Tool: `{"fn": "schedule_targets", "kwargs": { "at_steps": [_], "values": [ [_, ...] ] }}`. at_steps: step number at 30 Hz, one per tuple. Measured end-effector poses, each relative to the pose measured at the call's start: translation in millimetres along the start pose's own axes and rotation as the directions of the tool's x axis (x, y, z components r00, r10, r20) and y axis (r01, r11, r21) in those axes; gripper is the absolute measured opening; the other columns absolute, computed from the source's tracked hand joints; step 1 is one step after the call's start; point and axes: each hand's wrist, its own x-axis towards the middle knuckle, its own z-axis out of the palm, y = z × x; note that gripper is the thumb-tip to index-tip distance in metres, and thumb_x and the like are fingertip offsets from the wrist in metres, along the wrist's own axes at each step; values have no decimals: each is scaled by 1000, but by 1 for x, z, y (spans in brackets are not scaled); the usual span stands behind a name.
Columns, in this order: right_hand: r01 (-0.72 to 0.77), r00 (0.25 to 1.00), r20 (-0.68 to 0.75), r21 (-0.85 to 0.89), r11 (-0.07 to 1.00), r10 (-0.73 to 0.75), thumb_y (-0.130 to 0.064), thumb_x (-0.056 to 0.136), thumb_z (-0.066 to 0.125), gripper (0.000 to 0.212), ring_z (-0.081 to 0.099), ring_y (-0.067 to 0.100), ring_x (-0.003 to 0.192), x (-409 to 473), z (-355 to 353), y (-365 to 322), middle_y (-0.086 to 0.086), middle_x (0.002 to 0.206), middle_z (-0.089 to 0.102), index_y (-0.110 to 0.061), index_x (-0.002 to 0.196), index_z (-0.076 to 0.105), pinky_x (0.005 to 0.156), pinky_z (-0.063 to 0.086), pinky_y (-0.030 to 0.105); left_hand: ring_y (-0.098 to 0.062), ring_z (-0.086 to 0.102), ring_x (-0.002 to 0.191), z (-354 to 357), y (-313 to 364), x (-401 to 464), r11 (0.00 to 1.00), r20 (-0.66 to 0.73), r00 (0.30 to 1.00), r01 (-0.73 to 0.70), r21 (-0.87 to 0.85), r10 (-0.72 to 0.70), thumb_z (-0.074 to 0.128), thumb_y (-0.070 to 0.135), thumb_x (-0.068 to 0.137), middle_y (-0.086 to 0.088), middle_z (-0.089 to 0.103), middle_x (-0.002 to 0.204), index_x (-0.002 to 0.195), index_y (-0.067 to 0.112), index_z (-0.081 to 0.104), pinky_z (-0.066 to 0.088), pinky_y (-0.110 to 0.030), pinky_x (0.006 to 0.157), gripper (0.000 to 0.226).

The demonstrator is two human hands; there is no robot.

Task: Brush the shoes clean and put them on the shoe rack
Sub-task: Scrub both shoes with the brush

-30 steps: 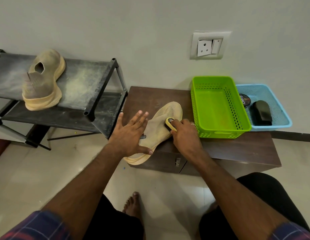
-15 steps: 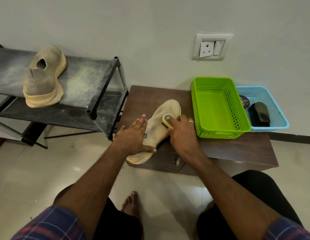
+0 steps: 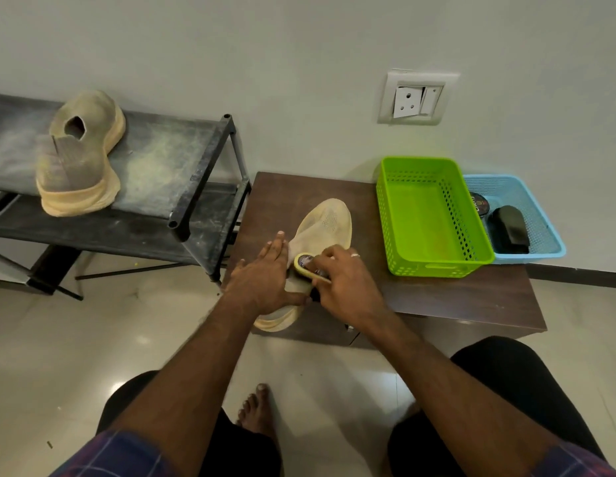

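Indoors: dark wood table [image 3: 447, 294] by grey wall, L hand [image 3: 265, 280] flat on shoe [image 3: 328, 222], R hand [image 3: 347, 284] w/ closed grip round brush [image 3: 304, 265].

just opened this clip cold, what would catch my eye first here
The two hands at centre: the left hand lies flat on a tan shoe on the brown table, while the right hand grips a yellow brush against it. Next, the green basket at the right of the table, and the other shoe on the dusty rack to the left.
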Motion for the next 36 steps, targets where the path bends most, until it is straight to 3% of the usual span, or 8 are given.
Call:
{"fn": "schedule_targets", "kwargs": {
  "at_steps": [5,10,13,19,23,26,32,36],
  "values": [
    [-246,963,-137,-86,965,234,-12,83,63,41,54,33,92,21,-2,20,4,109,55,-33,119,60,81,49,43,-15,-3,154,0,7,-3,1000,9,1000,24,-7,-24,58,84,70,4,-22,164,157,15,-11,19,-59,118,131],
    [-50,997,-51,16,999,50,-15,88,60,37,51,29,96,9,4,-1,6,115,55,-26,123,63,83,45,37,-14,1,154,1,7,-5,997,-19,999,46,-66,-47,59,82,70,4,-18,166,158,14,-7,28,-58,116,130],
    [-180,981,-84,-70,981,174,-16,90,60,42,51,33,97,16,2,14,7,114,55,-30,130,59,83,48,42,-15,4,153,-2,10,-7,995,-25,995,93,-43,-95,61,84,67,4,-11,167,159,17,-6,27,-58,114,132],
    [-345,937,-123,-200,917,326,-4,81,61,53,44,36,110,12,-5,14,13,120,47,-22,130,52,75,51,47,-30,45,136,-14,18,-16,978,-102,977,177,-113,-188,67,85,59,-1,38,156,158,30,7,39,-55,105,128],
    [-407,913,-129,-193,893,388,-1,82,59,52,43,35,114,7,-6,18,15,122,46,-18,130,49,77,52,47,-31,60,114,-20,25,-24,962,-205,944,232,-142,-258,68,80,65,-3,63,124,134,29,44,47,-46,91,89],
    [-411,911,-131,-206,888,392,-2,85,57,51,44,34,115,3,-6,18,15,122,48,-18,132,47,78,51,44,-29,62,107,-22,27,-30,955,-231,931,249,-162,-282,70,77,67,-2,66,116,119,26,54,47,-41,85,75],
    [-417,906,-155,-173,892,394,-3,86,59,43,47,36,110,8,-6,20,16,115,54,-16,126,49,72,51,45,-33,56,120,-15,34,-44,931,-94,927,355,-86,-363,82,75,45,-3,59,128,133,28,41,49,-48,94,108],
    [-394,918,-132,-192,899,374,-8,81,62,45,50,36,106,18,-4,22,15,114,55,-15,124,51,83,46,43,-31,63,111,-19,37,-40,910,-203,888,393,-137,-414,84,69,53,-4,65,120,127,26,44,53,-42,84,95]
  ]
}}
